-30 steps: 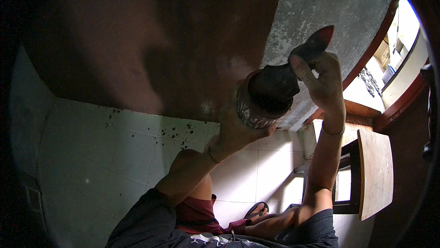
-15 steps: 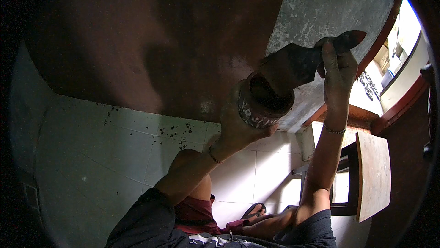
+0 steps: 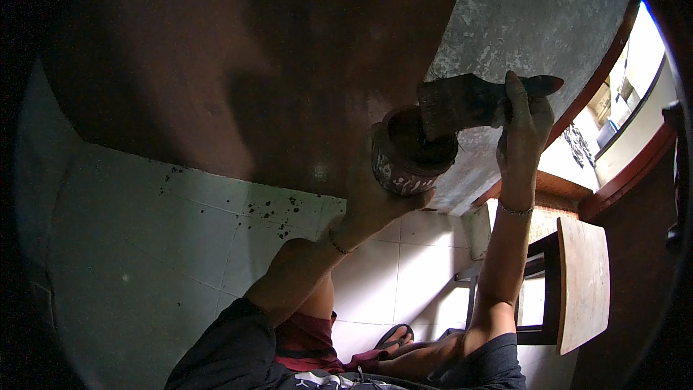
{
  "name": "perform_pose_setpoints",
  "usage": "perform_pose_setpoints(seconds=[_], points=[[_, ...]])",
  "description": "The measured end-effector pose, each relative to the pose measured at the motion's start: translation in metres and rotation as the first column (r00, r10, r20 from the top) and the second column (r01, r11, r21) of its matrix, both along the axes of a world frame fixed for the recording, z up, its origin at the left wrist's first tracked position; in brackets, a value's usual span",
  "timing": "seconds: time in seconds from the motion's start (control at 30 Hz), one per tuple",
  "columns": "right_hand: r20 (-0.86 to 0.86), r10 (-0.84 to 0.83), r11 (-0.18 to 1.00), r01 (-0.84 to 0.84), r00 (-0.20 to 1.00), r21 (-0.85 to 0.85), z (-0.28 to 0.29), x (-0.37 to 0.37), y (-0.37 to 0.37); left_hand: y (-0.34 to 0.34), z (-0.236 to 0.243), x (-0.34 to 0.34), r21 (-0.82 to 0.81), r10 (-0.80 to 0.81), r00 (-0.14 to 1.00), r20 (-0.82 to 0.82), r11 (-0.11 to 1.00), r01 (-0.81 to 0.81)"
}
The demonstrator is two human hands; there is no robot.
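My left hand is wrapped round a round, paint-smeared pot of dark paint, its mouth tipped toward me. In my right hand is a wide flat paintbrush, gripped by its handle with the thumb on top. Its dark bristles hang over the pot's right rim; whether they touch the rim I cannot tell. Right ahead stands a wall, coated in dark reddish-brown paint on the left and bare mottled grey on the right.
Pale floor tiles with dark paint spots run along the wall's foot. A chair with a light wooden board stands close beside my right arm. A bright opening with a reddish frame lies at the far right.
The brush has turned from slanting down into the pot to nearly level, its bristles lifted to the pot's rim. My right hand has moved slightly left and down.
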State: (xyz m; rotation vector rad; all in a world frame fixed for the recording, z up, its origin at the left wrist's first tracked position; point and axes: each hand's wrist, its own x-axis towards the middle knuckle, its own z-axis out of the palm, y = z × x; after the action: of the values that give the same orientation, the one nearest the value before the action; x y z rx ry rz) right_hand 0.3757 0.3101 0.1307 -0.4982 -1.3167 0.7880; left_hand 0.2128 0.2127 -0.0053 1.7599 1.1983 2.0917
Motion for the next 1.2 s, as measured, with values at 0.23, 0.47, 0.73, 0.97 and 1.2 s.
perform_pose_setpoints(seconds=[0.23, 0.47, 0.73, 0.97, 1.2], points=[[-0.119, 0.122, 0.983, -0.136, 0.985, -0.123, 0.002, -0.008, -0.003, 0.0, -0.003, -0.008, -0.103, 0.012, 1.0, 0.0, 0.995, -0.012], [-0.134, 0.123, 0.97, -0.148, 0.983, -0.195, -0.002, -0.009, 0.0, -0.001, 0.0, -0.012, -0.12, 0.095, 0.993, -0.068, 0.987, -0.103], [-0.276, 0.191, 0.905, -0.278, 0.942, -0.321, -0.006, -0.012, 0.004, 0.0, 0.0, -0.011, -0.097, 0.094, 0.994, -0.047, 0.99, -0.098], [-0.356, 0.192, 0.825, -0.347, 0.915, -0.446, -0.012, -0.019, 0.008, 0.003, 0.0, -0.01, -0.075, 0.108, 0.993, -0.037, 0.991, -0.111], [-0.461, 0.273, 0.771, -0.479, 0.844, -0.419, -0.014, -0.02, 0.013, 0.003, -0.005, -0.012, -0.157, 0.075, 0.995, -0.07, 0.984, -0.085]])
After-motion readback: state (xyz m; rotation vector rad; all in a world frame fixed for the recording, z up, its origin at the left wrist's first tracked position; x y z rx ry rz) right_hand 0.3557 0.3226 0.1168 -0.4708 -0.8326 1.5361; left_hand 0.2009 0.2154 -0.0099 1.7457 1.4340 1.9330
